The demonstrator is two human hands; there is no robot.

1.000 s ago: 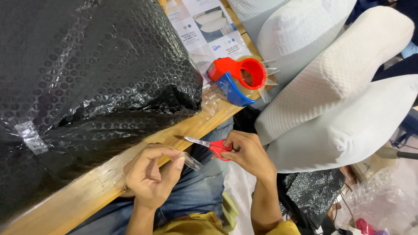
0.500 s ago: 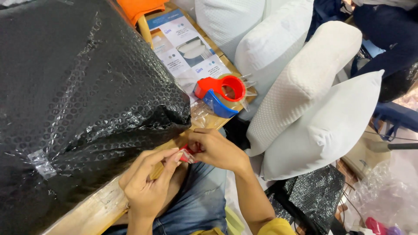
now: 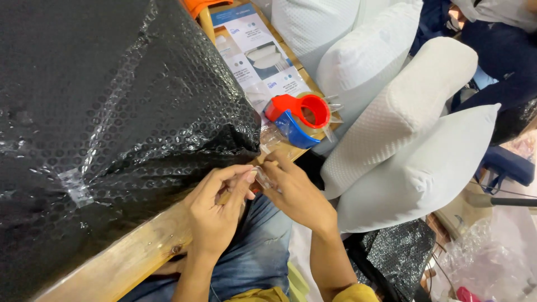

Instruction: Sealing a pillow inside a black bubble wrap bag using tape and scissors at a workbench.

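Now both hands meet at the middle of the frame, at the worktop (image 3: 140, 254) edge. A second ago the right hand (image 3: 293, 193) held small red scissors out toward the clear tape strip; those no longer show, so I judge the cut done. The left hand (image 3: 218, 210) pinches one end of the tape strip (image 3: 263, 179), its grip pressed together, and the right pinches the other end. They have risen toward the black bubble-wrapped bundle (image 3: 123, 100) filling the upper left. The red and blue tape dispenser (image 3: 296, 114) sits above, untouched.
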